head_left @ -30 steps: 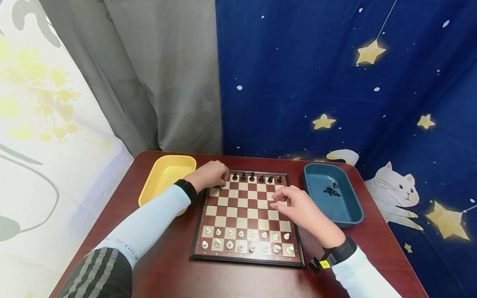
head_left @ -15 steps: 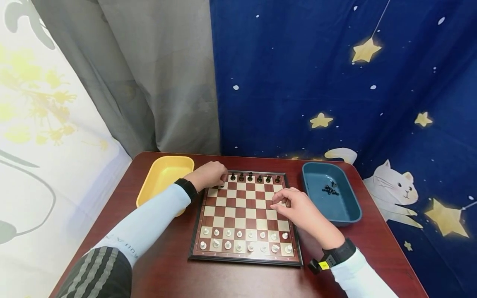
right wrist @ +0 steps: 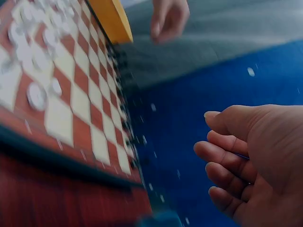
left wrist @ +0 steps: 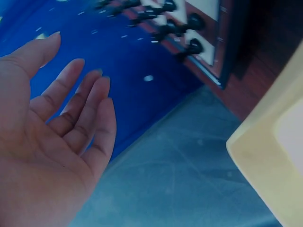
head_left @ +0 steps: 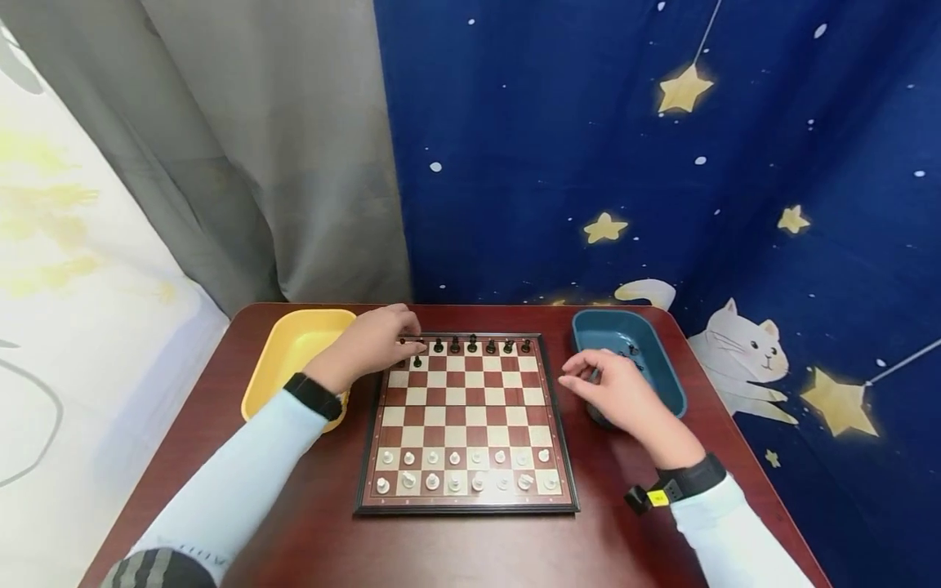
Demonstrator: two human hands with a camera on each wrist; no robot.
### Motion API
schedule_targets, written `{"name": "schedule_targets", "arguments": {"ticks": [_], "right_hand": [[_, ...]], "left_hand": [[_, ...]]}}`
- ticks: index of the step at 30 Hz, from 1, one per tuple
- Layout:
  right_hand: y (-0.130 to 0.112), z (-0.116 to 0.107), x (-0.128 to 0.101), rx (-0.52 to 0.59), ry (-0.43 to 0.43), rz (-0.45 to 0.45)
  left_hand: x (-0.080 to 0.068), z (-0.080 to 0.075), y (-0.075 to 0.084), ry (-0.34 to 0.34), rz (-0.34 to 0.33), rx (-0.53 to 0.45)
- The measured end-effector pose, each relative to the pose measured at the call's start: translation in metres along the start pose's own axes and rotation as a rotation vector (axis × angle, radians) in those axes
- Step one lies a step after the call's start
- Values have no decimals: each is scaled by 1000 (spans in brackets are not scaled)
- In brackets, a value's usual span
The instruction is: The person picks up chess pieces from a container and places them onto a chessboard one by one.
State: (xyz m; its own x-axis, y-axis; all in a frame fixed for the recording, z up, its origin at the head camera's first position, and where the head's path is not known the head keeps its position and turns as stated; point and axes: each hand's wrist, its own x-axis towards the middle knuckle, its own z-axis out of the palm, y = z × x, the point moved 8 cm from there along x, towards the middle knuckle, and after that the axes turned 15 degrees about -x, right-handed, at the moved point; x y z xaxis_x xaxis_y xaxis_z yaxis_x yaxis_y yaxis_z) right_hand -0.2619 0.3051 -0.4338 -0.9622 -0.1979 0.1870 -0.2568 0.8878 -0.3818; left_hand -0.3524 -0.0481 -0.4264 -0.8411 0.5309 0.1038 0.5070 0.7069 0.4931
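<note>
A chessboard [head_left: 456, 420] with red and cream squares lies on the table. Black chess pieces [head_left: 473, 344] stand along its far edge, with a lone black pawn [head_left: 416, 361] one row nearer. White chess pieces [head_left: 455, 483] fill the two near rows. Over the far left corner hovers my left hand [head_left: 371, 343], overlapping the leftmost black pieces; in the left wrist view its loosely bent fingers [left wrist: 102, 127] hold nothing. My right hand [head_left: 621, 390], its fingers gently curved and bare, hangs beside the board's right edge, partly in front of the blue bin [head_left: 678, 396].
Several small black pieces [head_left: 631, 351] lie inside the blue bin, half hidden by the right hand. A yellow bin [head_left: 253, 388] sits left of the board, partly behind the left forearm. Grey and starry blue curtains [head_left: 515, 163] hang behind the dark red table [head_left: 470, 547].
My left hand has let go of the black pawn, now standing on the board, and drawn back leftward. My right hand has moved right, off the board toward the blue bin. The head view shifted slightly.
</note>
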Motion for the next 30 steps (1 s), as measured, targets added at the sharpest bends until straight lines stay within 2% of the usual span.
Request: {"name": "schedule_targets", "arguments": {"ticks": [3,6,10,13,20,26,30], "right_hand": [[25,-16,7,-15,3,17],[57,-26,15,-34,-33,55],[94,-30,25,-61,-105,85],[111,-27,35,-100,-151,68],[128,-14,59,-274,-219,14],[137,1,67,-435,-300,-23],[139,13,70,-503,-305,-65]], "left_hand": [[-21,-12,6,75,7,-47],[-40,-17,11,125,17,-87],[-60,-12,14,155,32,-108],[-71,-4,13,158,34,-115],[-89,8,4,157,-3,-124],[-93,13,3,156,5,-127],[-95,13,4,158,19,-125]]}}
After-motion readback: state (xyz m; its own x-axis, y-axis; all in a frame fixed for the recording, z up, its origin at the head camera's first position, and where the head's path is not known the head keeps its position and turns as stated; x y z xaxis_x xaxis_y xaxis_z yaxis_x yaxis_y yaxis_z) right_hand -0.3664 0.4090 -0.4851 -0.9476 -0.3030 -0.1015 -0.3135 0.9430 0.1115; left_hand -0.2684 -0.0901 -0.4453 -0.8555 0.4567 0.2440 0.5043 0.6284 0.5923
